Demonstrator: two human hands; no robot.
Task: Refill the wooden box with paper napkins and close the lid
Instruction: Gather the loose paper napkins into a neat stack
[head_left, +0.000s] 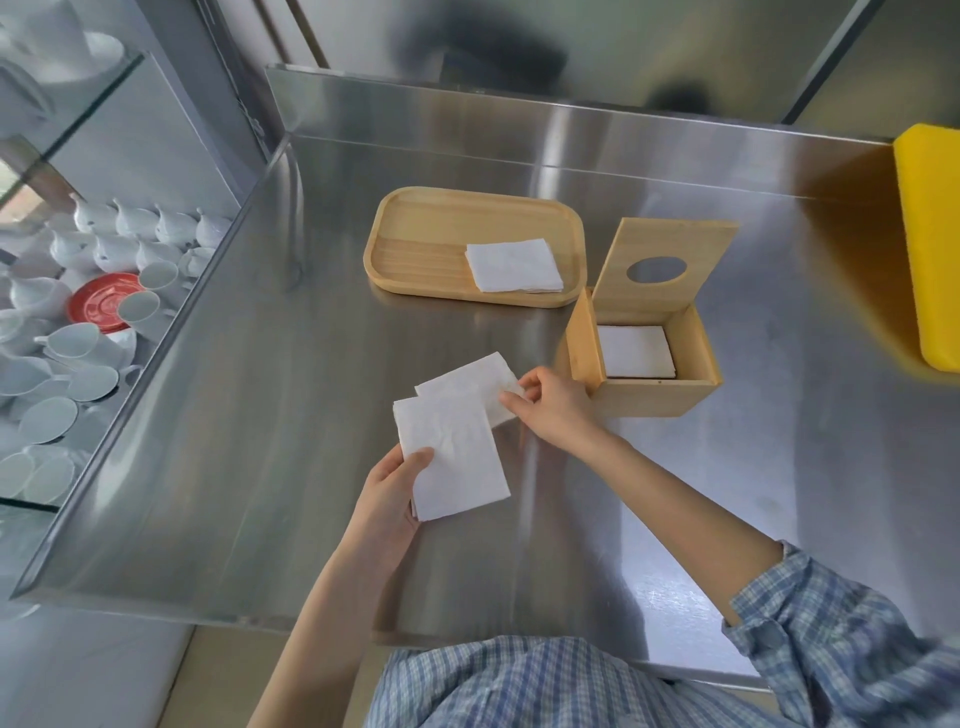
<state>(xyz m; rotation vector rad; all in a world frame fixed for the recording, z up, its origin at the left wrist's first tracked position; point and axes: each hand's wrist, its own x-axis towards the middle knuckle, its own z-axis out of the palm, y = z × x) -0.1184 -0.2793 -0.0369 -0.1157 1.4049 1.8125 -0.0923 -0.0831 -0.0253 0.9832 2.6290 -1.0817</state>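
The wooden box (654, 397) stands on the steel counter right of centre, its lid (665, 260) with a round hole tilted up and open. White napkins (635, 351) lie flat inside it. My left hand (389, 486) holds a white paper napkin (457, 462) by its lower left edge, thumb on top. My right hand (550, 400) pinches the corner of a second napkin (470, 384) that overlaps the first, just left of the box. A wooden tray (415, 234) behind them carries a small stack of napkins (514, 265).
A yellow object (930, 249) sits at the counter's right edge. Left of the counter, below a glass shelf, are white cups (72, 343), small jugs and a red saucer (101, 304). A raised steel backsplash (519, 119) bounds the counter at the rear.
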